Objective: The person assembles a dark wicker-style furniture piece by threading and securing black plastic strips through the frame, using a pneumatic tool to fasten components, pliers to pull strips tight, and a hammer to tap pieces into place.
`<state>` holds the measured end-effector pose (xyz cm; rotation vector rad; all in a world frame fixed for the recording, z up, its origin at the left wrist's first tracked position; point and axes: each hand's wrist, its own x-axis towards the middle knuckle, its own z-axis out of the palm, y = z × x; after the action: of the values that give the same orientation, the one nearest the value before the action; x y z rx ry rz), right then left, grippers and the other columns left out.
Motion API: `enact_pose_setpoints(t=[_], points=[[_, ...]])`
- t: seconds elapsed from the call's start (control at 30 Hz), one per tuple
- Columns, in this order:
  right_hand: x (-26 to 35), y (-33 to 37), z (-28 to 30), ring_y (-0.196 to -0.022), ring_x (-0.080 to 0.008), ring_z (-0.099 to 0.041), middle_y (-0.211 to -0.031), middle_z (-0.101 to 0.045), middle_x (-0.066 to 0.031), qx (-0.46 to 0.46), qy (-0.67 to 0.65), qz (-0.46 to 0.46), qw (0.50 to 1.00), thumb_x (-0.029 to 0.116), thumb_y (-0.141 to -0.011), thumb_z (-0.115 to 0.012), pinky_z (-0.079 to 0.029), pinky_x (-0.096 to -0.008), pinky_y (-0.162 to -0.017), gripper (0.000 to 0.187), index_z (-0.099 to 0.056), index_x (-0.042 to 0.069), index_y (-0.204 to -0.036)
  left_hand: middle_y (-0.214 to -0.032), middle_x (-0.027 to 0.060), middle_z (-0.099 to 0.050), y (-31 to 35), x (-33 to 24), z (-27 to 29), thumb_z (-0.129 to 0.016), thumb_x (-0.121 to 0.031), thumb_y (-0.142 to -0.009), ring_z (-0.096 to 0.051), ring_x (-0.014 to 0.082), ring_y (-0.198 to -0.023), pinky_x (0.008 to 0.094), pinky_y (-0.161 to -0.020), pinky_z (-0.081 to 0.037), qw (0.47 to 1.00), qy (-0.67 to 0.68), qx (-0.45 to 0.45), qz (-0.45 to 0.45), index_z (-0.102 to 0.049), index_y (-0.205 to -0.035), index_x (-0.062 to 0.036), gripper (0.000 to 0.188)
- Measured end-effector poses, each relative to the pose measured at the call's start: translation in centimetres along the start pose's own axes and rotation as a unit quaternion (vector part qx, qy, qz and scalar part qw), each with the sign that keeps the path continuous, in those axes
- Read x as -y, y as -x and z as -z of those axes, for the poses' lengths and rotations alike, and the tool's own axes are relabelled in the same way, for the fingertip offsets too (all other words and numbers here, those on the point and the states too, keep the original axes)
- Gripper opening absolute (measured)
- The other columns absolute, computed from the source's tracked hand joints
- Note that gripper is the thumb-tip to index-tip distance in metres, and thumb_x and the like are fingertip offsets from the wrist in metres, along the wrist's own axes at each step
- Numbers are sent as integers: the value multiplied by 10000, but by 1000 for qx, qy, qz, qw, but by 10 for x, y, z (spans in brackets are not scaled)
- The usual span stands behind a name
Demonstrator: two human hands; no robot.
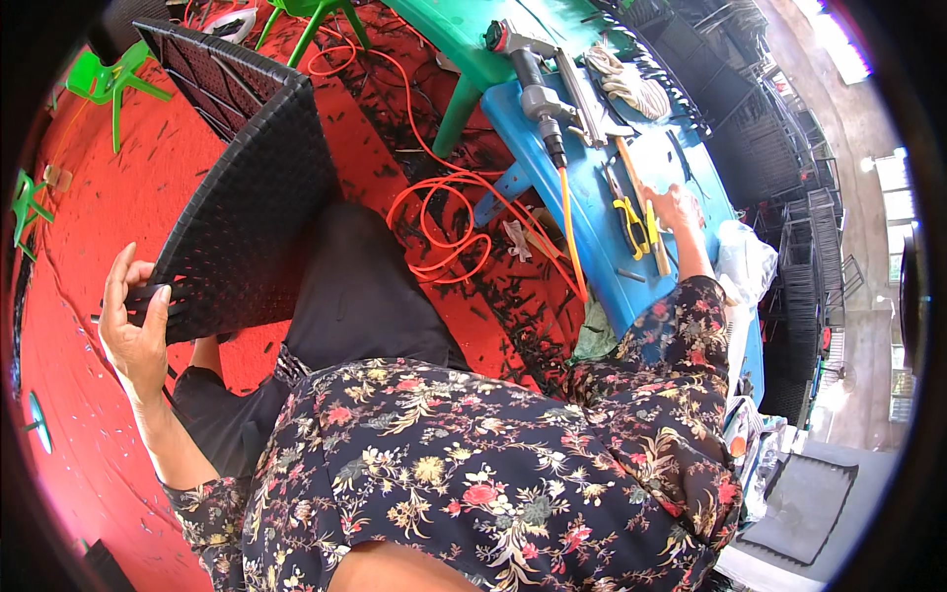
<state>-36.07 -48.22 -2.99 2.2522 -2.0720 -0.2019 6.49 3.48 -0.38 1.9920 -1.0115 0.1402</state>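
Observation:
A black woven wicker piece (252,187), two panels joined at an angle like a chair's seat and back, leans against my dark-trousered leg. My left hand (138,331) grips its lower left edge, thumb on the near side. Over on the blue plastic table (599,247), my right hand (677,209) lies with its fingers reaching toward a wooden handle (633,173). Glare washes out the fingertips, but nothing shows in them. Beside that handle lie yellow-handled pliers (628,229). Farther up the table is an air stapler (543,99), an orange hose running from its end.
A whitish work glove (628,84) lies past the stapler. Orange hose (434,222) coils on the red floor covering (109,227) among scattered black scraps. Green plastic stools (109,79) stand at the far left. Dark woven furniture (735,118) is stacked beyond the table, near a clear plastic bag (747,259).

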Motion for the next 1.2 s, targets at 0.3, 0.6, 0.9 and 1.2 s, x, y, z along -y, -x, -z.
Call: enact_pose_setpoints(t=[0.3, 0.6, 0.9, 1.2], points=[[38, -82, -48, -1035, -364, -614, -1082, -652, -197, -68, 33, 139, 987, 272, -767, -668, -474, -435, -891, 395, -631, 79, -1109, -968, 76, -629, 1, -4, 10, -632, 46, -775, -582, 149, -896, 289, -816, -483, 999, -6, 5, 32, -546, -1279, -22, 516], [-20, -204, 9, -737, -244, -684, -822, -712, -57, -456, -157, 119, 868, 228, -784, -654, -538, -363, -690, 188, -720, 79, -878, -891, 72, -662, 16, 12, 12, -735, -77, -706, -639, 195, -831, 309, -778, -498, 999, -22, -42, -5, -612, -1178, -64, 488], [116, -55, 173, -720, -165, -595, -928, -601, -155, -110, -639, 430, 628, 39, -902, -582, -514, -259, -621, 458, -395, -50, -1311, -935, 75, -654, 17, 10, 19, -685, 6, -695, -628, 203, -872, 309, -827, -489, 996, -63, -57, -40, -587, -1203, -54, 521], [268, 260, 103, -664, -68, -537, -1222, -588, -101, 185, -471, 649, 568, 27, -905, -528, -467, -206, -556, 490, -446, 60, -1387, -821, 50, -646, 7, 3, -1, -627, -6, -700, -635, 223, -791, 340, -736, -507, 989, 0, -137, -48, -573, -1157, -59, 463]])
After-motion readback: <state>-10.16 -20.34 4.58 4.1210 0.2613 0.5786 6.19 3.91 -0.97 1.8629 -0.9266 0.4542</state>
